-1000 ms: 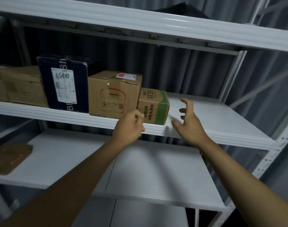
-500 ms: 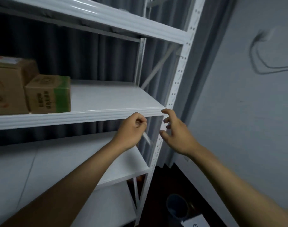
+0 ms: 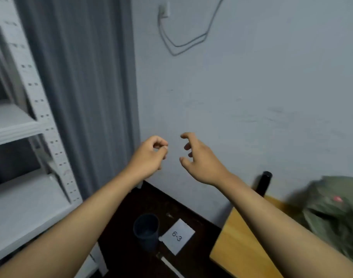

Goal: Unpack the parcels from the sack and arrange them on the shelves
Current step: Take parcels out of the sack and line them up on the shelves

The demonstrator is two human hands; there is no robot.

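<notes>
My left hand (image 3: 149,157) and right hand (image 3: 199,157) hang in mid-air before the pale wall (image 3: 252,97), near each other but not touching. The left hand's fingers are curled inward, thumb against fingertips, with nothing between them. The right hand's fingers are loosely bent and spread, thumb apart from them, and hold nothing.

The white metal shelves (image 3: 15,125) stand at the left edge of the view, with a perforated upright post (image 3: 51,137) at their near corner; two shelf boards show, and no parcel can be seen on the visible parts. A grey curtain (image 3: 87,87) hangs between the shelves and the wall.

The olive-green sack (image 3: 332,213) lies at the far right on a wooden table (image 3: 242,247), blurred; whether parcels remain inside cannot be told. A dark post (image 3: 263,183) rises behind the table's far edge.

On the dark floor (image 3: 131,257) below my arms stands a dark cup-like bin (image 3: 146,230), and just beside it lies a white card (image 3: 178,235) marked "6-3". A cable (image 3: 183,37) loops from a wall socket (image 3: 165,10).
</notes>
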